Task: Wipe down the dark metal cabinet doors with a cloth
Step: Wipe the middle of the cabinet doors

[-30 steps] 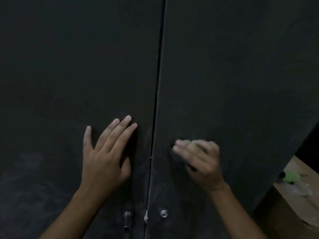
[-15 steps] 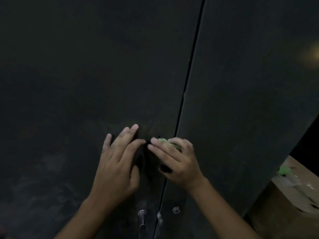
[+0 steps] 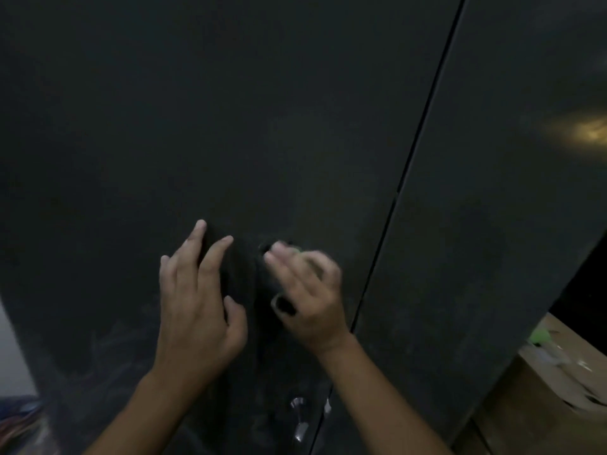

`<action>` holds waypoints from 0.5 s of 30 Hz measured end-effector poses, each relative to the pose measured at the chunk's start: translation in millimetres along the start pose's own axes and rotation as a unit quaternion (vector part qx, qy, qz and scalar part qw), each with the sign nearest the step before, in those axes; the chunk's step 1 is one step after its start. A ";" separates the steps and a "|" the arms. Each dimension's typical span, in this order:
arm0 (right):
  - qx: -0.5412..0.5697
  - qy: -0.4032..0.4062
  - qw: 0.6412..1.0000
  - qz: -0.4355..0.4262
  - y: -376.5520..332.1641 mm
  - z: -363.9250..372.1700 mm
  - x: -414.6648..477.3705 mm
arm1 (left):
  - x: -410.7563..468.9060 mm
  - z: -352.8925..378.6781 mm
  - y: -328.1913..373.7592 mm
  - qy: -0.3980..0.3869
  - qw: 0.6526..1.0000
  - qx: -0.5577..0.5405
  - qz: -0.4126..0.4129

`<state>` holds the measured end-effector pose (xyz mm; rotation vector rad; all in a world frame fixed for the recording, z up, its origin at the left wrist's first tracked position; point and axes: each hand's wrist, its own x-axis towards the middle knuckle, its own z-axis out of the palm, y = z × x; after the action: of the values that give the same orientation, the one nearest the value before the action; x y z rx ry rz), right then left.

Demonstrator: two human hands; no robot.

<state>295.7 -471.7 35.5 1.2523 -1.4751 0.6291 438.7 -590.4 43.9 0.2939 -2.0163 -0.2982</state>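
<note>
The left hand [image 3: 200, 303] lies flat on the dark matte metal left cabinet door [image 3: 230, 110], fingers straight and spread, holding nothing. Just right of it, not touching, the right hand [image 3: 308, 297] covers a small green cloth [image 3: 297, 249] and holds it against the same door. Its fingers extend over the cloth and its thumb hooks in beneath. Only a green edge shows past the fingertips. Motion blur softens this hand, so the finer detail of the grip cannot be made out.

Right of the right hand, the narrow vertical seam [image 3: 410, 192] separates this door from the dark metal right cabinet door [image 3: 492, 224]. High to the right of both hands, a yellow light reflection [image 3: 591, 131] sits on that door.

Below the right wrist, a small silver metal handle [image 3: 297, 405] projects from the left door, with a small white tab [image 3: 327, 405] just beside it at the seam.

Far right of and below the right hand, a brown cardboard box [image 3: 542, 399] carries a blurred green object [image 3: 538, 336]. Far left of and below the left hand, a pale wall strip [image 3: 10, 349] borders the cabinet.
</note>
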 end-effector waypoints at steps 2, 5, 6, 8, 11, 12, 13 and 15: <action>0.013 -0.062 0.997 -0.054 -15.1 7.9 -20.1 | -2.3 -1.7 -7.1 -0.022 1.000 0.010 0.000; 0.006 -0.134 0.986 -0.104 -12.4 0.2 -31.1 | -7.9 -10.2 -19.9 -0.049 0.998 0.027 -0.001; -0.006 -0.133 0.986 -0.101 -6.1 -4.6 -28.8 | -9.3 -13.9 -24.1 -0.050 0.998 0.031 -0.002; -0.013 -0.061 0.998 -0.027 6.9 -14.3 -13.6 | -10.8 -20.8 -31.4 -0.051 0.998 0.033 -0.011; -0.019 0.074 0.988 0.132 10.8 -19.0 31.8 | -13.2 -29.6 -40.3 -0.048 0.998 0.034 -0.025; -0.024 0.092 0.984 0.152 5.2 -15.7 45.5 | -14.4 -30.8 -41.9 -0.050 0.998 0.032 -0.027; -0.024 0.096 0.984 0.149 -3.0 -10.7 56.1 | -15.2 -31.4 -42.9 -0.052 0.998 0.027 -0.028; -0.007 0.071 0.994 0.087 -20.1 2.7 65.0 | -16.4 -31.7 -43.7 -0.052 0.998 0.012 -0.028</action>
<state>319.8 -504.3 90.2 1.0530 -1.4774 0.8059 477.6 -628.6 29.5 0.3581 -2.1175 -0.3299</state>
